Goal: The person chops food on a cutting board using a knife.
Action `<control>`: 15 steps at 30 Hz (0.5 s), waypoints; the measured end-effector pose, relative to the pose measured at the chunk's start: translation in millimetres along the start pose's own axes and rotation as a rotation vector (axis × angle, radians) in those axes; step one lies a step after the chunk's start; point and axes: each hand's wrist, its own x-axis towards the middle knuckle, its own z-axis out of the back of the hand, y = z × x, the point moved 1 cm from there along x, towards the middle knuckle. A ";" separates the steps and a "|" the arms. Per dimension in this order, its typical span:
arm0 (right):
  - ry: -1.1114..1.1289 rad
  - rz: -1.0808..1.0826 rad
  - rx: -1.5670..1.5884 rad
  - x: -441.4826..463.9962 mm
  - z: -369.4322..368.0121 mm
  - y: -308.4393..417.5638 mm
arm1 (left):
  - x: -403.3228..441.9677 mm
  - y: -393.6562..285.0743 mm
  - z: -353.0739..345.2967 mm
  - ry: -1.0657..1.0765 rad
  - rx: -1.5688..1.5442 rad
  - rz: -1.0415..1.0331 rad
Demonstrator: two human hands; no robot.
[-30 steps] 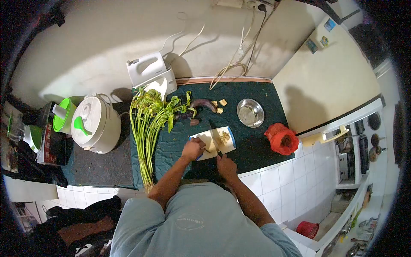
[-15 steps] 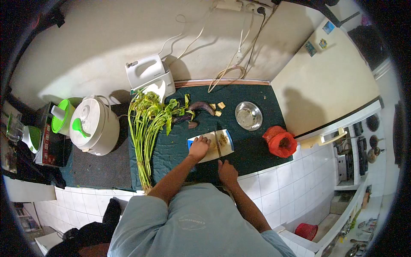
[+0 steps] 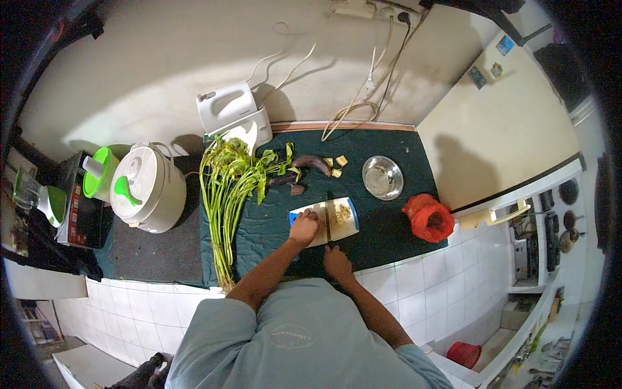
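Observation:
A white cutting board with blue ends (image 3: 352,224) lies near the front edge of the dark green cloth. My left hand (image 3: 304,228) rests on the board's left part, fingers curled and pressed down; whatever is under them is hidden. In my right hand (image 3: 338,262) is the handle of a knife (image 3: 328,214), whose blade stands across the board just right of my left fingers. Small pale chopped pieces (image 3: 343,212) lie right of the blade. Beyond the board are a dark purple eggplant (image 3: 313,163) and a few pale cut chunks (image 3: 341,160).
A bunch of leafy green stems (image 3: 223,214) lies to the left, before a white hand mixer (image 3: 227,110). Further left stands a white rice cooker (image 3: 149,188). Right of the board are a metal bowl (image 3: 382,177) and a red plastic bag (image 3: 427,219). A fridge (image 3: 512,123) borders the right.
The knife and my right hand have shifted left across the board, closer to my left hand. More pale pieces show right of the blade. The view has moved slightly.

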 end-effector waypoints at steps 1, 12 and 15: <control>0.000 -0.001 0.000 0.8 1.2 1.0 | 0.7 -0.1 -0.5 0.072 0.002 0.022; 0.142 0.135 -0.046 3.1 35.5 16.9 | 2.2 3.4 -1.4 0.000 -0.096 0.108; 0.069 0.050 -0.011 6.9 19.4 10.2 | 4.0 -3.2 5.6 -0.078 -0.113 0.158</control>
